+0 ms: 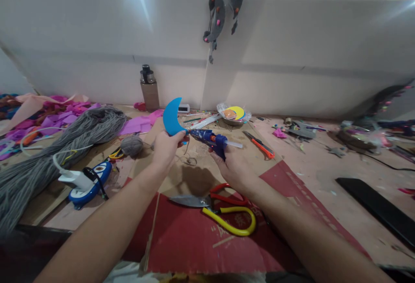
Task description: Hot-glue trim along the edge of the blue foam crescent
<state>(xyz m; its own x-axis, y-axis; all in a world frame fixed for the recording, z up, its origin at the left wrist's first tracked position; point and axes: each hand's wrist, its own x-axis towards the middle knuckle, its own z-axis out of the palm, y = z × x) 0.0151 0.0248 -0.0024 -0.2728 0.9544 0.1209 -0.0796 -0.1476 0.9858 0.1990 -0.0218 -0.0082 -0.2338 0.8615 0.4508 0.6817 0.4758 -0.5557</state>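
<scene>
Between thumb and fingers, my left hand [166,148] pinches the lower tip of a blue crescent cutout [171,116], which stands upright above the table. My right hand [231,162] is wrapped round a dark blue glue gun [209,138] with a clear glue stick out of its back end. The gun's nozzle points left and meets the crescent's lower tip by my left fingers; whether it touches is too small to tell. Below both hands, scissors [210,207] with one red and one yellow handle lie on red-printed cardboard [184,248].
Grey yarn [74,140], a yarn ball [132,144] and a blue power strip [90,183] lie left. A bottle [149,88] and a bowl with a yellow crescent [238,112] stand behind. An orange utility knife [259,144] and a black slab [376,209] lie right. A grey moon ornament [223,6] hangs on the wall.
</scene>
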